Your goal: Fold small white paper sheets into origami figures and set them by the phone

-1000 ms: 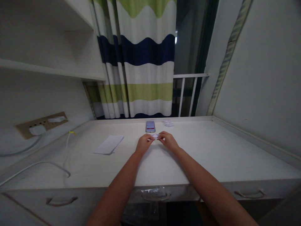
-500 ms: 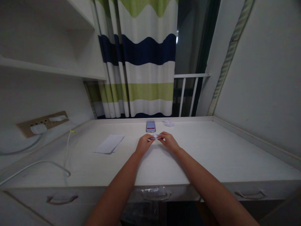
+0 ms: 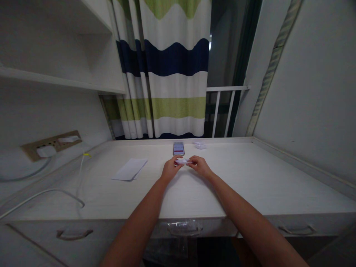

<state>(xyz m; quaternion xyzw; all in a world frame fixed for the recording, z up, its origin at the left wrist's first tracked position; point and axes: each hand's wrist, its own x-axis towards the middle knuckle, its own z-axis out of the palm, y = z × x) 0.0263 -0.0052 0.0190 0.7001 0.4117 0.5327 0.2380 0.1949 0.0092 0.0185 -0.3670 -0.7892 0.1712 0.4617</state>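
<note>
Between my two hands is a small folded piece of white paper (image 3: 183, 161), held just above the desk. My left hand (image 3: 170, 168) pinches its left end between thumb and fingers. At its right end, my right hand (image 3: 200, 166) grips it the same way. The fingers cover both ends, and the exact folded shape is too small to make out. Just beyond the hands lies a phone (image 3: 178, 148) with its screen lit. Some folded white paper pieces (image 3: 199, 145) rest to the right of the phone.
A small stack of white paper sheets (image 3: 129, 170) lies on the white desk (image 3: 244, 181) to the left. White cables (image 3: 55, 191) run from a wall socket strip (image 3: 51, 145) at far left. A striped curtain (image 3: 178, 85) hangs behind, and drawers with handles (image 3: 74, 235) line the front.
More of the folded paper's white surface shows between my fingers, and it looks flatter and wider. Both hands stay in nearly the same place; the view has shifted very slightly.
</note>
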